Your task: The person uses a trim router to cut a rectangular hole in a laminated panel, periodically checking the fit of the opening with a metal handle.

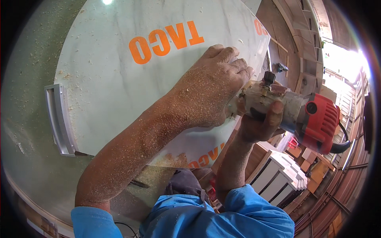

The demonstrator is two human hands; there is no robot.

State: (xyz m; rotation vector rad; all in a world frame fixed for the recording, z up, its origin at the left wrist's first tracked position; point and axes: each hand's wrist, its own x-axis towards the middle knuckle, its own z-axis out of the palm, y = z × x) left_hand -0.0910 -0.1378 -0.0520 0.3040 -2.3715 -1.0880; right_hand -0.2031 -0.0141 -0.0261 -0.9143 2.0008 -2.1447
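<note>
A pale marble-patterned panel (107,87) with orange lettering lies flat in front of me, sprinkled with wood dust. My left hand (224,81), dusty, is closed at the panel's right edge, fingers curled down beside the router's base; the fingertips are hidden. Just beyond that edge, a red and silver trim router (321,123) lies sideways, its base toward the panel and its red motor end to the right. From below, my right hand (264,123) wraps round the router's silver body. The bit is hidden.
A silver metal handle-like profile (63,121) stands along the panel's left edge. Beneath is a greenish, dusty tabletop (27,95). Lower right, white stacked boards (274,174) and wood offcuts (317,174) lie beyond the edge. A black cord (343,133) leaves the router's end.
</note>
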